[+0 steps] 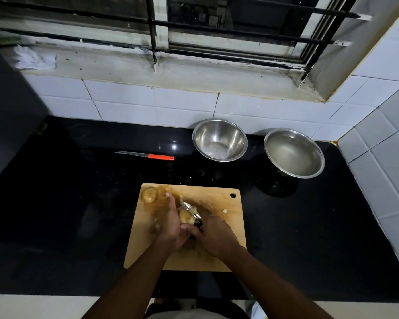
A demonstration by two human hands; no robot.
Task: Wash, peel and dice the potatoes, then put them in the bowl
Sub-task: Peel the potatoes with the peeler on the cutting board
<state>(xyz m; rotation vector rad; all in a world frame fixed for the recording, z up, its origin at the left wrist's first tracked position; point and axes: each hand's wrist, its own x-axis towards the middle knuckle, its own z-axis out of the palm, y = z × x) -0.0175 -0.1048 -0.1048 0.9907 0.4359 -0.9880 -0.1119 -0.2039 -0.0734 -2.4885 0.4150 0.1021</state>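
Your left hand (171, 223) cups a small yellow-brown potato (185, 215) over the middle of the pale wooden cutting board (230, 229), fingers curled round it, index finger stretched out toward the board's far side. Your right hand (213, 236) grips the dark handle of a metal peeler (190, 209), whose blade end lies across the potato's upper right side, touching it. Key relation: the potato sits just left of and beyond your right hand, the peeler's long axis runs from that hand diagonally away and left, so the next stroke likely goes along that line, away from your body. Part of the potato looks bare and pale, part still skinned; peeling looks midway, dicing not started. A second roundish brown lump, probably another potato (149, 194), sits blurred at the board's far left corner. A small pale scrap (225, 211) lies right of the peeler. The red-handled knife (145, 155) lies untouched on the black counter (67, 203), beyond the board. Two round steel bowls (219, 140) stand far right by the tiles, the right one (294, 153) seemingly holding water.
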